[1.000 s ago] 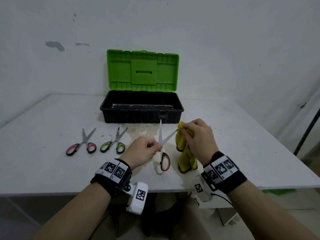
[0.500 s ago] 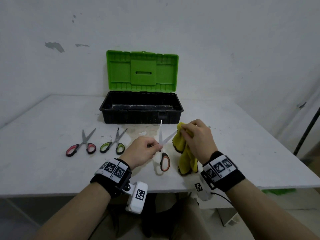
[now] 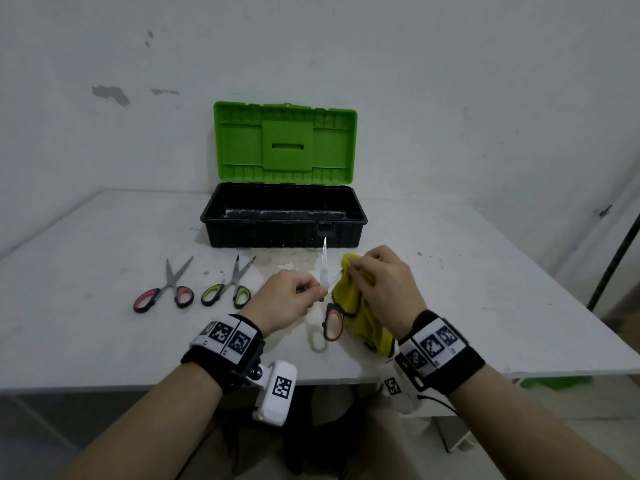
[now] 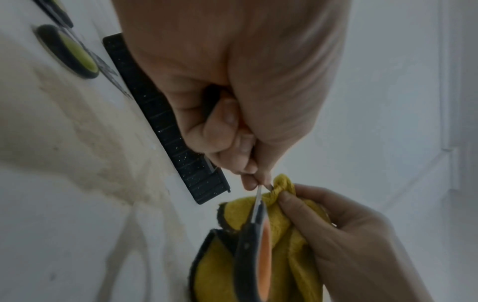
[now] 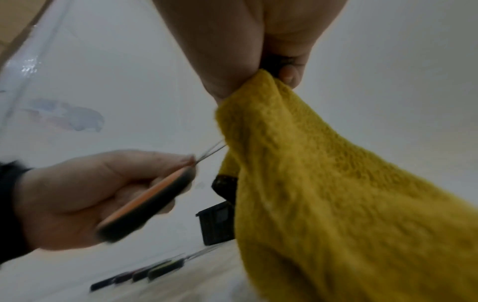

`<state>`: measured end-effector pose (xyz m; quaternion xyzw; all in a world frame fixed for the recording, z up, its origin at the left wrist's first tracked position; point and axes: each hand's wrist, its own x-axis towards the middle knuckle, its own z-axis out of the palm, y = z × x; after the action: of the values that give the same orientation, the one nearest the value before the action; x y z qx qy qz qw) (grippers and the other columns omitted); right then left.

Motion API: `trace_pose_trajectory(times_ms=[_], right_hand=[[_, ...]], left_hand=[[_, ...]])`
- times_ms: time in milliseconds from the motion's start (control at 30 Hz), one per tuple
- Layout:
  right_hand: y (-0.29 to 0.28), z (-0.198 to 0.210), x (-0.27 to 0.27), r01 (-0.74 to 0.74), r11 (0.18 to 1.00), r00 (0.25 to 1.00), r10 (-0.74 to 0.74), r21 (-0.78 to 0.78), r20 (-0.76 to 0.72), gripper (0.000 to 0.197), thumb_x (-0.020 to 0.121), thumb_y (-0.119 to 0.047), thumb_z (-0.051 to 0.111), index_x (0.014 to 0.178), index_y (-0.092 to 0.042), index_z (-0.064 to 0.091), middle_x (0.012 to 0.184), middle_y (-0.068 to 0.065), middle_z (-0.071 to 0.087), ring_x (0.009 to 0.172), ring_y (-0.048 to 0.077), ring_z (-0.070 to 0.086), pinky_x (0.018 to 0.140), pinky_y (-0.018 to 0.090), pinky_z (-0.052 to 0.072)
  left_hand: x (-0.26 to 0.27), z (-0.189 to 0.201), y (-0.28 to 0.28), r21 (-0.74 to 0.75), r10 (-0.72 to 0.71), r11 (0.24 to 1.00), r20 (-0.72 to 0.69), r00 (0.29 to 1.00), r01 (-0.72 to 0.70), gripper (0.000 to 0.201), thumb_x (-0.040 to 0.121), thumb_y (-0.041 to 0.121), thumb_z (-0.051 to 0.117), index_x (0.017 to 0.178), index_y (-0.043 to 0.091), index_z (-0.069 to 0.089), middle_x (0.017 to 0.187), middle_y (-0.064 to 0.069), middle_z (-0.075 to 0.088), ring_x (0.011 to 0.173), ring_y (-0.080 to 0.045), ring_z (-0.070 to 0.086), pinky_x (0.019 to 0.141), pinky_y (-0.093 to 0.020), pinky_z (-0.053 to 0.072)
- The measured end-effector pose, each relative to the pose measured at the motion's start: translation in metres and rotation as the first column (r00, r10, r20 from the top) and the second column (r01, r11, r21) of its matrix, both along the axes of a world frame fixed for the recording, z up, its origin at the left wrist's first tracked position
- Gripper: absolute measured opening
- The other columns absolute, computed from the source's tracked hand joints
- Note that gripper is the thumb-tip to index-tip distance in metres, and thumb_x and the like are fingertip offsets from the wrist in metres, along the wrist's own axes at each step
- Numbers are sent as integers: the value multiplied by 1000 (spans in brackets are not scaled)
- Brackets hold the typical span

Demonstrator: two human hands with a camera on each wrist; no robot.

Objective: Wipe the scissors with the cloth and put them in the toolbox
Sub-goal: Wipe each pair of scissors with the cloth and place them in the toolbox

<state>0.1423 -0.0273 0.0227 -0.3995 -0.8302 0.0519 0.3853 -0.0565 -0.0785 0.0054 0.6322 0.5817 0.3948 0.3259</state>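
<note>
My left hand (image 3: pixel 298 296) holds a pair of orange-handled scissors (image 3: pixel 331 323) above the table, blades spread apart, one blade pointing up. One handle loop (image 4: pixel 258 255) hangs below the fingers; the other is hidden in the fist. My right hand (image 3: pixel 377 285) pinches a yellow cloth (image 3: pixel 360 306) around the lower blade, close to the pivot. In the right wrist view the cloth (image 5: pixel 323 194) hangs from the fingertips and covers that blade's tip. The black toolbox (image 3: pixel 284 216) stands behind with its green lid (image 3: pixel 285 143) raised.
Two more pairs lie on the white table (image 3: pixel 86 341) at the left: pink-handled scissors (image 3: pixel 162 289) and green-handled scissors (image 3: pixel 228 287), both slightly spread. A wall stands right behind the toolbox. The table's front edge runs under my wrists.
The right hand with the cloth has slid down the lower blade toward the pivot. The left hand and scissors have stayed in place.
</note>
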Motion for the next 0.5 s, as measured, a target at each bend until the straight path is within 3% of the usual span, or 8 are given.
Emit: trace_pose_trajectory(times_ms=[100, 200, 333, 500], right_hand=[[11, 9, 10, 102, 995, 994, -103, -11, -33, 13, 92, -23, 64, 98, -15, 73, 92, -5, 51, 77, 11, 50, 74, 25, 47], [-6, 15, 5, 40, 999, 999, -40, 26, -13, 14, 92, -22, 64, 97, -12, 73, 94, 0, 54, 74, 13, 52, 67, 16, 42], [-29, 3, -11, -111, 994, 990, 109, 9, 91, 15, 93, -22, 62, 101, -15, 72, 96, 2, 55, 80, 15, 54, 71, 22, 50], [-12, -1, -10, -71, 997, 996, 70, 22, 53, 12, 90, -18, 66, 98, -13, 74, 92, 3, 56, 77, 17, 55, 68, 24, 47]], left_hand=[[-3, -3, 1, -33, 21, 999, 6, 1000, -21, 23, 96, 32, 63, 82, 16, 72, 54, 10, 53, 52, -7, 48, 54, -24, 41], [-3, -5, 3, -51, 56, 997, 34, 998, -54, 24, 96, 32, 63, 80, 17, 72, 57, 10, 54, 55, -10, 49, 57, -29, 42], [1, -2, 4, -40, 13, 999, 32, 999, -11, 22, 97, 30, 61, 80, 20, 69, 62, 9, 56, 58, -10, 50, 57, -25, 42], [1, -2, 3, -6, 20, 1000, 41, 999, -19, 24, 96, 33, 63, 78, 19, 70, 56, 10, 55, 51, -5, 50, 53, -21, 40]])
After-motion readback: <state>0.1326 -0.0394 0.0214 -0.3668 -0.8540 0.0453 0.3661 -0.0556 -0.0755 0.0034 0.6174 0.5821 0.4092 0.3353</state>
